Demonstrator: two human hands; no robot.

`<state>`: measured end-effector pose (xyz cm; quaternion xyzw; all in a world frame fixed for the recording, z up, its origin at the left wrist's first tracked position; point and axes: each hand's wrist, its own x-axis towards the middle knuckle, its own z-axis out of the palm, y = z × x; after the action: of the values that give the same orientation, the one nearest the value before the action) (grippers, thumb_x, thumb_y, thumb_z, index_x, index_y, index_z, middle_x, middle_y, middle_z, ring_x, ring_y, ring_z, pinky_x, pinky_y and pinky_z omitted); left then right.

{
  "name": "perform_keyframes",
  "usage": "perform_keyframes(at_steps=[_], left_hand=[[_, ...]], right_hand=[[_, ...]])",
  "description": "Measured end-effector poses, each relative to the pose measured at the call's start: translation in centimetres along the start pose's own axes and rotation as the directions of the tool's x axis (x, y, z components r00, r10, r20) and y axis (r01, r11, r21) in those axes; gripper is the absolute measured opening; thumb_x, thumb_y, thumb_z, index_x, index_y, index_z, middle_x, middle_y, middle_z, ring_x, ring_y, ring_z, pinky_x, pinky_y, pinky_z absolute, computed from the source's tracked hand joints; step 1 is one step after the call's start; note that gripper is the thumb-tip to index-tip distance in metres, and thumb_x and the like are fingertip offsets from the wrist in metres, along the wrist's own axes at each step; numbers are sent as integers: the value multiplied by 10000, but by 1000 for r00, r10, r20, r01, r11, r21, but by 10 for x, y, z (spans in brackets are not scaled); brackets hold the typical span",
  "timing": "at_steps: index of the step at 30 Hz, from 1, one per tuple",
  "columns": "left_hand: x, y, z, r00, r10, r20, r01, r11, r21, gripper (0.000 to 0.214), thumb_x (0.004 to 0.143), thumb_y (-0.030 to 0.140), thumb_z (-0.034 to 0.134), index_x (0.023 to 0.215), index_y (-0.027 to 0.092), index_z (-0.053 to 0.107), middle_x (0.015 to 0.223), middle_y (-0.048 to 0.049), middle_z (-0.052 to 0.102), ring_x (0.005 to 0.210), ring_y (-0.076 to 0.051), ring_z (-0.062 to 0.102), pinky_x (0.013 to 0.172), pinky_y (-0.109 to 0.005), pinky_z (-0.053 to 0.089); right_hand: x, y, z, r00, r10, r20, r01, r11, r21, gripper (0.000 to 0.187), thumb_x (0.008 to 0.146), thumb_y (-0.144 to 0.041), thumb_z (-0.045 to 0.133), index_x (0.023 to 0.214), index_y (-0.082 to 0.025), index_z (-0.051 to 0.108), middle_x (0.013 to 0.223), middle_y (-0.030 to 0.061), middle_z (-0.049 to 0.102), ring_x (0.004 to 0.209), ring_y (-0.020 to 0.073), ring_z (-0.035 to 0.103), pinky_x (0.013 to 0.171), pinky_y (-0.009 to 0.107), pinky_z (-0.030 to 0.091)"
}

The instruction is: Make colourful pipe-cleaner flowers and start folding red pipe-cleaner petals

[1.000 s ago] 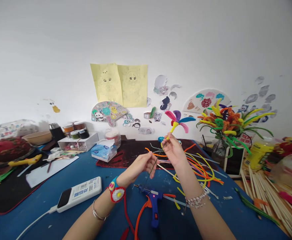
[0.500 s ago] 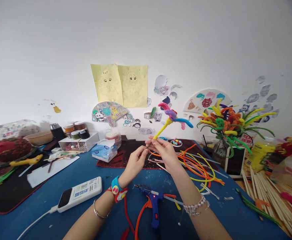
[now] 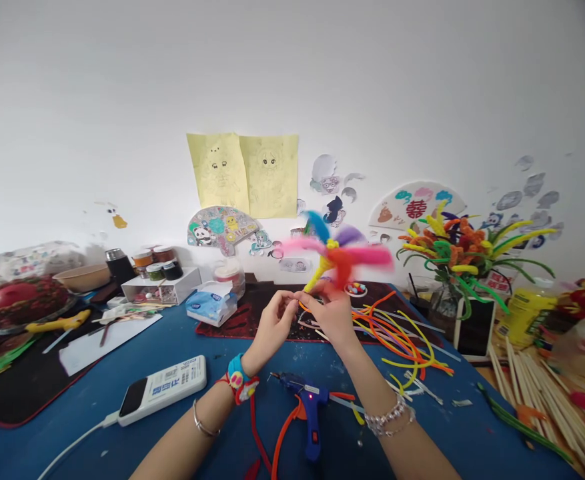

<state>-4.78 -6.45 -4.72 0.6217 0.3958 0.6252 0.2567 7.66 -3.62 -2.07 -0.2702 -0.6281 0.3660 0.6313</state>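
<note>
A pipe-cleaner flower (image 3: 337,252) with pink, blue, purple and orange petals on a yellow stem stands blurred above my hands. My right hand (image 3: 329,313) is closed on the bottom of the stem. My left hand (image 3: 272,323) pinches the stem's lower end, fingertips touching the right hand. Both hands hover over the blue table (image 3: 97,393), just in front of a dark mat (image 3: 267,300). A blue glue gun (image 3: 309,410) lies below the wrists, its red light on.
Loose orange, yellow and green pipe cleaners (image 3: 397,330) lie to the right. A vase of pipe-cleaner flowers (image 3: 452,260) stands further right, beside wooden sticks (image 3: 537,387). A power bank (image 3: 162,390), tissue pack (image 3: 212,303) and jars (image 3: 157,267) sit on the left.
My hands came together low over the mat. The flower dropped from upright to nearer the hands and is turning, its petals now blurred. The thin wire seen in my left hand no longer shows.
</note>
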Motion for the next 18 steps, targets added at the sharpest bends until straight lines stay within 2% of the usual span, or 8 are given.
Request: perform_keyframes(at_steps=[5, 10, 15, 18], left_hand=[[0, 3, -1, 1000, 10, -16, -10, 1000, -7, 263, 854, 426, 494, 853, 174, 569, 677, 11, 504, 622, -126, 463, 595, -227, 375], [3, 1, -2, 1000, 27, -15, -26, 1000, 10, 236, 849, 389, 506, 860, 171, 594, 699, 0, 540, 652, -132, 483, 631, -229, 394], [3, -4, -4, 993, 111, 34, -114, 988, 105, 199, 834, 330, 526, 869, 182, 655, 903, -59, 648, 847, -186, 559, 808, -286, 429], [3, -8, -6, 994, 107, 10, -107, 987, 123, 174, 806, 321, 561, 835, 190, 671, 882, -62, 666, 850, -210, 576, 809, -316, 448]], right_hand=[[-2, -3, 1, 995, -93, 25, 95, 991, -90, 169, 686, -355, 701, 709, -189, 677, 733, 43, 713, 714, 223, 660, 696, 332, 528], [-5, -11, 2, 996, -51, 67, 55, 997, -48, 159, 741, -341, 657, 809, -211, 718, 864, 48, 735, 831, 238, 674, 800, 360, 527], [-4, -13, 1, 974, -56, 220, 55, 998, 10, 253, 835, -342, 546, 1005, -236, 701, 998, 36, 719, 1011, 241, 634, 919, 389, 481], [-4, -10, 0, 944, -107, 313, 114, 993, -5, 263, 853, -327, 523, 1044, -251, 686, 1072, 28, 694, 1068, 235, 604, 964, 394, 449]])
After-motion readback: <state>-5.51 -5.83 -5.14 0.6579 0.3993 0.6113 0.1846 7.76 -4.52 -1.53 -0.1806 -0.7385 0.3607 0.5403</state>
